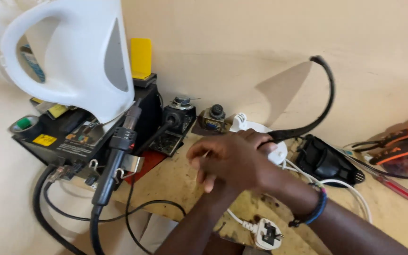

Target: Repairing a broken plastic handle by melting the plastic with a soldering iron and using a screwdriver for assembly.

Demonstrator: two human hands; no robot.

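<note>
Head view: the 2 hands overlap at the middle of the workbench (175, 182). The right hand (242, 158) lies on top, fingers closed around a black cable (324, 101) that arcs up the far wall, over a white kettle base (256, 128). The left hand (208, 177) is mostly covered; I cannot tell its grip. A white kettle (79, 52) sits far left.
</note>
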